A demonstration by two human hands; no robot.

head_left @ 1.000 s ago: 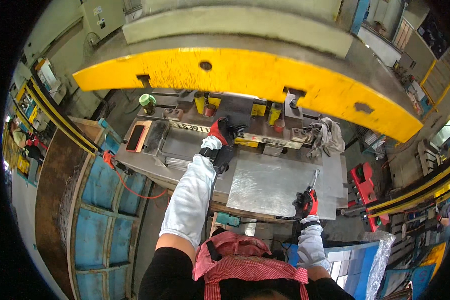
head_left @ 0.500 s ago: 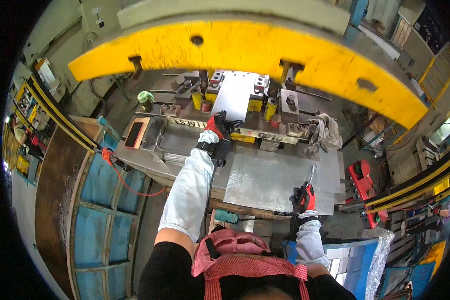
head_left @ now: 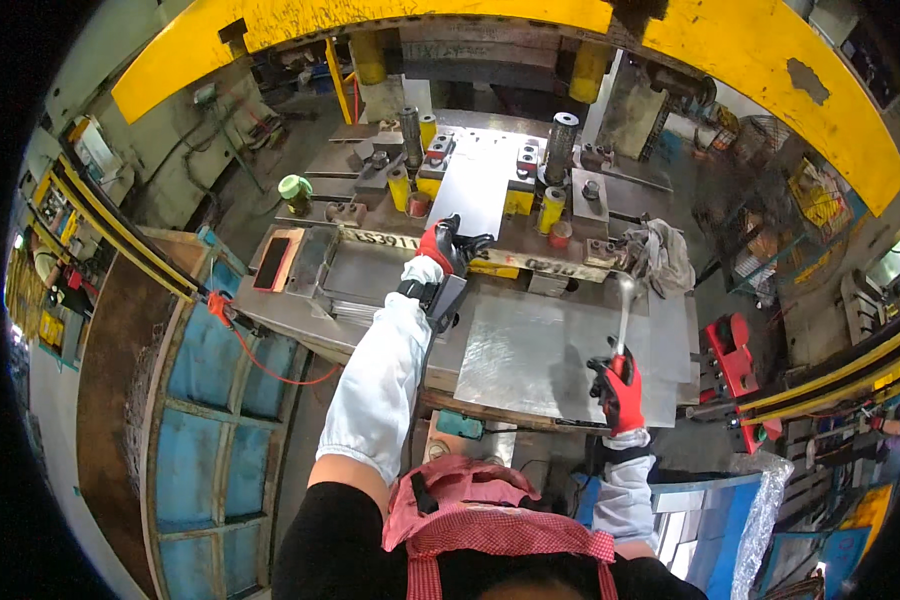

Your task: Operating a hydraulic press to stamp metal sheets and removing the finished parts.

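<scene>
A bright, narrow metal sheet (head_left: 474, 185) lies lengthwise in the lower die (head_left: 365, 243), between its guide posts. My left hand (head_left: 448, 248), in a red and black glove, is at the sheet's near end. Its fingers close on that edge, one along the top and the thumb out to the right; the underside is hidden. My right hand (head_left: 618, 390), gloved alike, is closed around a slim metal tool (head_left: 625, 318) with a rounded head pointing away from me. Beneath the tool a large flat metal sheet (head_left: 520, 345) rests on the table.
A yellow press beam (head_left: 450, 12) spans the top. Grey rags (head_left: 660, 258) lie at the die's right; a green-capped bottle (head_left: 295, 192) and a phone (head_left: 272, 262) are at the left. A red control box (head_left: 728, 355) stands right, a blue-panelled frame (head_left: 205, 425) left.
The yellow beam has risen, uncovering posts and the space behind the die. My right hand has moved forward, and its tool points farther away. My left hand stays at the narrow sheet's end.
</scene>
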